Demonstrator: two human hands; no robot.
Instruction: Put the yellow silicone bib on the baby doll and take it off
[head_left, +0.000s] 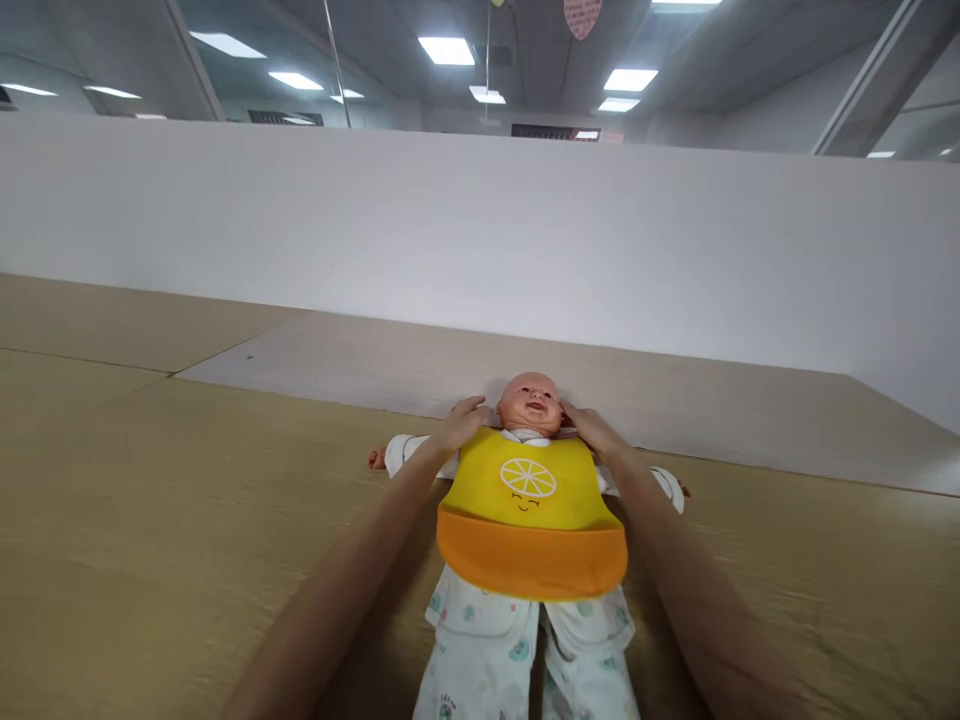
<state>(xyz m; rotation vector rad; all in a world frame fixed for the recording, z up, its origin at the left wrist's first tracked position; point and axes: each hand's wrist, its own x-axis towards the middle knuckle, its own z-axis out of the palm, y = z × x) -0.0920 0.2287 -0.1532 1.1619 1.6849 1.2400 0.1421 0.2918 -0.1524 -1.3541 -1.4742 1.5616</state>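
A baby doll (pixel 531 405) lies on its back, head away from me, in a white printed outfit (pixel 480 650). Over its chest sits a yellow and orange silicone bib (pixel 529 510) with a lemon-slice print. My left hand (pixel 459 425) touches the bib's upper corner at the doll's shoulder. On the other side of the neck, my right hand (pixel 592 432) rests at the opposite corner, close to the doll's cheek. My fingers hide the bib's neck edge, so I cannot tell whether either hand grips it.
The doll lies on a tan wood-toned surface (pixel 150 520), with a paler board (pixel 315 365) beyond its head. A tall white panel (pixel 480 240) stands behind them, and glass partitions and ceiling lights show above it.
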